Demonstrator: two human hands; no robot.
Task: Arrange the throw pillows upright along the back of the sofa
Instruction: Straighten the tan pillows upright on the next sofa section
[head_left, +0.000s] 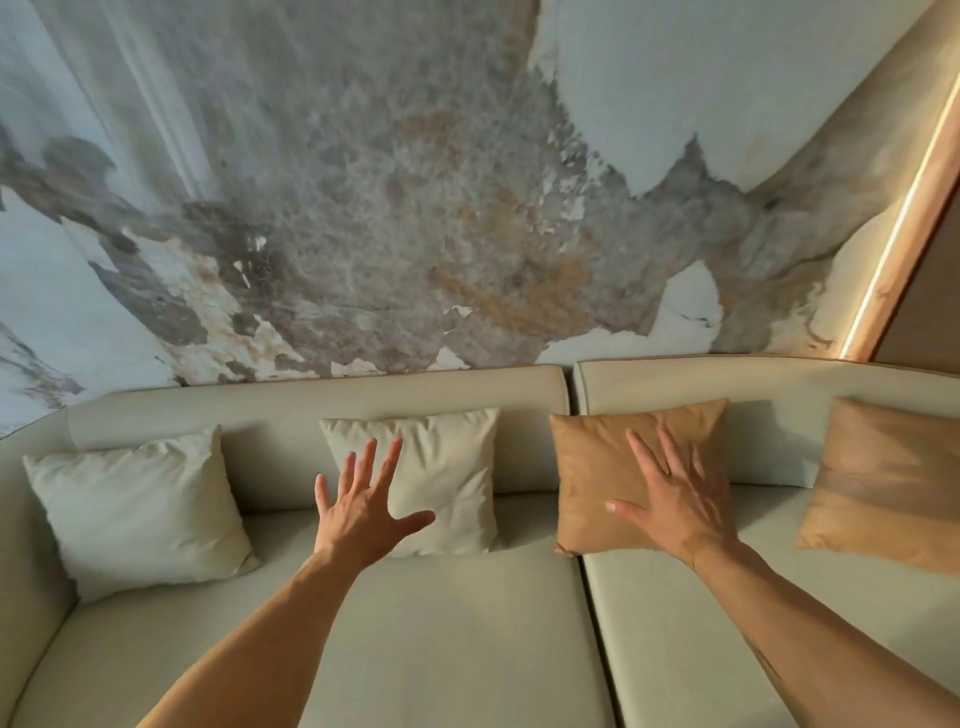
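Several throw pillows stand upright against the back of a cream sofa (447, 639). A cream pillow (140, 512) leans at the far left, a second cream pillow (452, 467) stands left of centre. A tan pillow (587, 483) stands right of centre and another tan pillow (883, 483) at the far right. My left hand (363, 506) is spread open in front of the second cream pillow's lower left part, holding nothing. My right hand (675, 499) lies flat and open over the face of the first tan pillow; whether it presses on it is unclear.
The sofa back (311, 400) runs along a marbled grey and white wall (415, 208). A seam (587, 597) splits the seat into two cushions. The left armrest (21, 545) curves forward. A lit wooden strip (898, 228) rises at the right.
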